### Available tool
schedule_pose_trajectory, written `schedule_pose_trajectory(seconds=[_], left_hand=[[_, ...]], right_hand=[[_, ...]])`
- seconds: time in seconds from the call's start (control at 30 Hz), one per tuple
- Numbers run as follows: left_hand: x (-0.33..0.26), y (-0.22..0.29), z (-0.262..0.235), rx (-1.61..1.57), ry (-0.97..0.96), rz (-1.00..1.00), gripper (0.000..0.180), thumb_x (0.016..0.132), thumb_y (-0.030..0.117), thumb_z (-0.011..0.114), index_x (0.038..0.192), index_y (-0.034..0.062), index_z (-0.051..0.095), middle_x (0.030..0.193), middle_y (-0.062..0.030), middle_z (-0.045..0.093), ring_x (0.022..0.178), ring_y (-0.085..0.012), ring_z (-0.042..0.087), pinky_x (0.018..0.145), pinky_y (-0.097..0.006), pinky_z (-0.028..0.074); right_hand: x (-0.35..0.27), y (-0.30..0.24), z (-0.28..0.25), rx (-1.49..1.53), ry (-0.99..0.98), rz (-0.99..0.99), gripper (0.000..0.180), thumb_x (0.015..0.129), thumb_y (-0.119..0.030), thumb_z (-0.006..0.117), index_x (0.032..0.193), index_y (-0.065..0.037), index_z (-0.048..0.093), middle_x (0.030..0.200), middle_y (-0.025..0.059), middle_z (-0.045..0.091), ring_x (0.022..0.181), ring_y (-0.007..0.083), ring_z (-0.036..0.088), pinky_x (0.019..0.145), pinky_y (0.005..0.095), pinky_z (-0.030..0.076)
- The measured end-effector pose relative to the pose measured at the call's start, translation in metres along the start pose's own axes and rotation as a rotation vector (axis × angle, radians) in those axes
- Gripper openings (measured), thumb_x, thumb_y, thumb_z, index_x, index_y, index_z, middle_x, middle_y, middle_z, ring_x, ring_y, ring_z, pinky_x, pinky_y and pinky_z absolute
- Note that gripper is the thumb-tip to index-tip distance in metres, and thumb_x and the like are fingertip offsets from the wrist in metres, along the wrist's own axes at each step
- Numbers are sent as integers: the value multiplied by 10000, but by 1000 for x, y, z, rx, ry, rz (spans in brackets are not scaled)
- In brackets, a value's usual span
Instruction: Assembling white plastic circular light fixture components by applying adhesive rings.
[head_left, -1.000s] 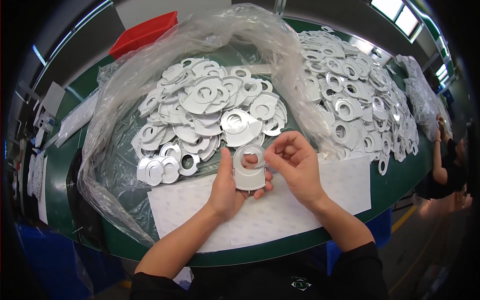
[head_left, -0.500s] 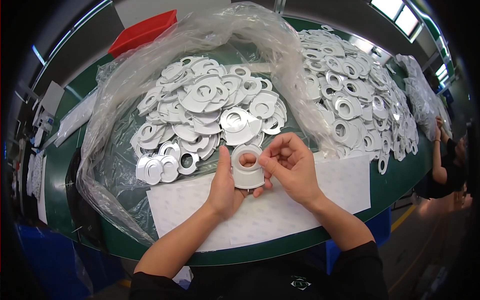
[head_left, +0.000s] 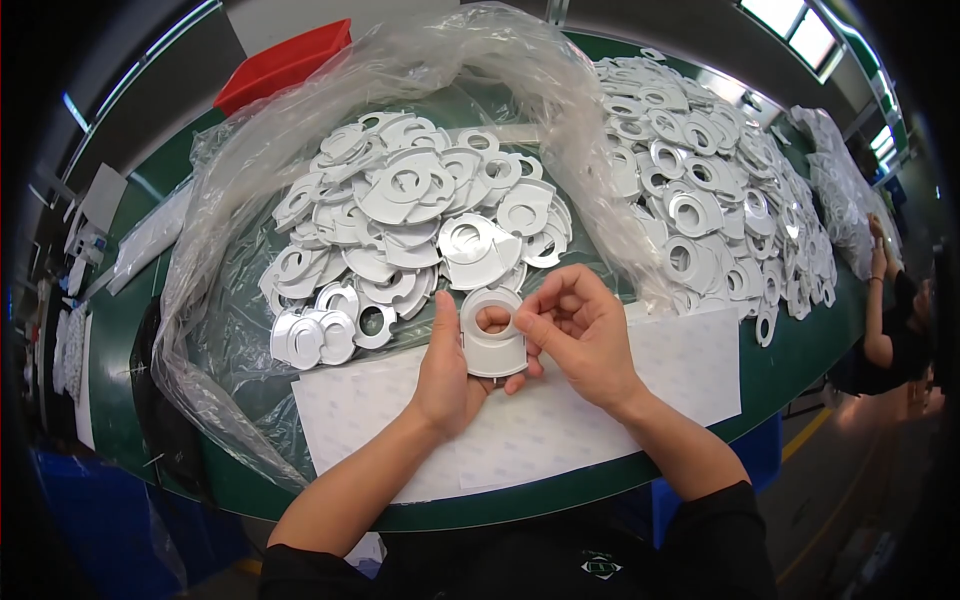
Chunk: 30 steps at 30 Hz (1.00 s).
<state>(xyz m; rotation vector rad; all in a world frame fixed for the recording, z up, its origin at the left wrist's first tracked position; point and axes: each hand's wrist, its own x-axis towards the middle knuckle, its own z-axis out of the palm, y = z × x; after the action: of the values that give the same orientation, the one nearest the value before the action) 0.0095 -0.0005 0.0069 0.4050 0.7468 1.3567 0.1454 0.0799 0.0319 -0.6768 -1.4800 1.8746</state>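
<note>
A white plastic part with a round hole (head_left: 495, 355) is held upright above the white paper sheet (head_left: 600, 420). My left hand (head_left: 446, 378) supports it from the left and behind, thumb up along its side, with fingertips showing through the hole and below its lower edge. At the part's right rim, my right hand (head_left: 580, 335) pinches with thumb and forefinger, the other fingers curled. Just beyond my hands, a heap of similar white parts (head_left: 400, 195) lies on clear plastic sheeting.
A bunched clear plastic bag (head_left: 215, 200) rings the near heap. Another large pile of white parts (head_left: 700, 180) covers the right of the green table (head_left: 800, 360). At the back left stands a red bin (head_left: 285, 65). A co-worker's arm (head_left: 878, 300) reaches in at far right.
My hands and the white part hold almost the same pose. The whole view has shifted very slightly. At far right, the co-worker's hands have moved a little.
</note>
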Motion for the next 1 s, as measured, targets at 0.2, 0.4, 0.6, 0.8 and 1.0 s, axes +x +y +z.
schedule_pose_trajectory(seconds=[0.2, 0.4, 0.6, 0.8, 1.0], left_hand=[[0, 0, 0, -6, -9, 0, 779, 905, 681, 63, 1013, 64, 528, 873, -96, 581, 750, -183, 587, 553, -261, 409], [0, 0, 0, -13, 1, -3, 616, 955, 580, 185, 985, 59, 512, 877, -98, 588, 752, -179, 595, 549, -261, 415], [0, 1, 0, 81, -1, 20, 236, 952, 264, 386, 981, 49, 481, 878, -117, 595, 739, -179, 608, 531, -268, 435], [0, -1, -3, 30, 4, 29, 163, 918, 161, 410, 1018, 41, 457, 875, -125, 596, 744, -186, 610, 532, -275, 442], [-1, 2, 4, 31, 57, 36, 247, 917, 158, 423, 1126, 27, 433, 894, -131, 591, 739, -197, 607, 522, -279, 439]], right_hand=[[-1, -1, 1, -8, -1, 6, 214, 846, 24, 623, 944, -18, 438, 848, 96, 594, 619, 92, 570, 483, 206, 478], [-1, 0, 2, -55, 5, -28, 167, 860, 0, 608, 938, -3, 461, 810, 65, 566, 554, 55, 531, 468, 196, 485], [-1, 1, 3, -50, 11, -31, 164, 858, 0, 610, 934, -3, 464, 801, 58, 565, 553, 51, 530, 469, 195, 482], [-4, 2, 4, -218, 32, -115, 197, 836, 6, 627, 987, 4, 500, 823, 60, 590, 572, 72, 540, 480, 219, 464], [1, 4, -5, -932, 90, -797, 293, 729, 9, 672, 1009, -18, 587, 825, 94, 606, 747, 230, 577, 573, 298, 469]])
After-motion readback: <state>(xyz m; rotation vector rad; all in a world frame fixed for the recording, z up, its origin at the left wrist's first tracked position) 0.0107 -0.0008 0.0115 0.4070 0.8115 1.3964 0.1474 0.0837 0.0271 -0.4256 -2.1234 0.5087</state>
